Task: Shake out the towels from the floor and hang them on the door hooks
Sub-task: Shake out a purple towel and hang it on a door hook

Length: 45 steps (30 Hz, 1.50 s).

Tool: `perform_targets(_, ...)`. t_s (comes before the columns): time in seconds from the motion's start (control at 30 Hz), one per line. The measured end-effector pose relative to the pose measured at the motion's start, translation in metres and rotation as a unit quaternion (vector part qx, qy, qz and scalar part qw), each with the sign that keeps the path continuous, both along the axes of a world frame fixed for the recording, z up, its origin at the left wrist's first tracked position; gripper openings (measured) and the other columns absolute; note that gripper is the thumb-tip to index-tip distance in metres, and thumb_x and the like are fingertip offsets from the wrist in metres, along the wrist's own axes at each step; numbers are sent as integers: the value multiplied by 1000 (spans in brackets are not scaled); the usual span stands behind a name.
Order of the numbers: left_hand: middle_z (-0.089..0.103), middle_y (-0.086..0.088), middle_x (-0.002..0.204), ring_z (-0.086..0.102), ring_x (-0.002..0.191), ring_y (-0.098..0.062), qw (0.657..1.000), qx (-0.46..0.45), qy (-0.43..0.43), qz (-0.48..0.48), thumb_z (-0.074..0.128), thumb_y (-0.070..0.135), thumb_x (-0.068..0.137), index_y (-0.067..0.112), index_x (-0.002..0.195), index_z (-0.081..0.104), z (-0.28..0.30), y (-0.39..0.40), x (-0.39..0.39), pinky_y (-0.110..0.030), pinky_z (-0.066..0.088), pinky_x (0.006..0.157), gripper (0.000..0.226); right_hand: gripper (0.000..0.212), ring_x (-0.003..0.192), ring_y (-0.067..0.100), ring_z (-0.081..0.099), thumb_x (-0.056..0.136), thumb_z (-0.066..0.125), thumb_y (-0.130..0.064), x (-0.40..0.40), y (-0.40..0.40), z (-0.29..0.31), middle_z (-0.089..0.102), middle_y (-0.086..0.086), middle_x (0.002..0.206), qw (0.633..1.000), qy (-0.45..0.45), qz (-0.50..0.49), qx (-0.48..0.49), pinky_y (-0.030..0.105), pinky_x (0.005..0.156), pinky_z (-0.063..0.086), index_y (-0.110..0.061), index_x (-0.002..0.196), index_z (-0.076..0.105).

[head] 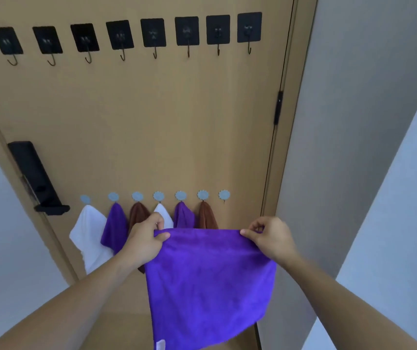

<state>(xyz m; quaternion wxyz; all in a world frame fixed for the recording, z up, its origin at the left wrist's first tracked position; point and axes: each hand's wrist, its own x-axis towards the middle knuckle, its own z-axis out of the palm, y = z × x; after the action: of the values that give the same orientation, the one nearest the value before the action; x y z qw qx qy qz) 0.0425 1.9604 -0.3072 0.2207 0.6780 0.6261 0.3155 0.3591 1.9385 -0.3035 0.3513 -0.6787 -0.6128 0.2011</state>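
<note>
A person's left hand (146,239) and right hand (269,238) pinch the top corners of a spread purple microfibre towel (207,281) before a tan wooden door (177,122), six lower hooks filled, the rightmost pale round hook (224,195) bare.

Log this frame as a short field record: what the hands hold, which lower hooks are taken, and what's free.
held item: purple towel, spread flat by its top corners
left hand: pinches top left corner
right hand: pinches top right corner
lower hooks filled: six, left to right white, purple, brown, white, purple, brown
lower hook free: rightmost hook
upper black hooks: eight, all bare
door: tan wood, black lock at left
</note>
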Motion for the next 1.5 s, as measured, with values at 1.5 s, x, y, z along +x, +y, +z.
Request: perform_targets(1.5,39,-6,122,41,121,-32,941,-174,272,-104,43,53,93,31,130,52,-169,275,181,-42,39,102,44,22,93,25,59,88,61,-18,-20,280,-182,66,2,100,971,17,-206,-119,28,79,44,-23,105,75)
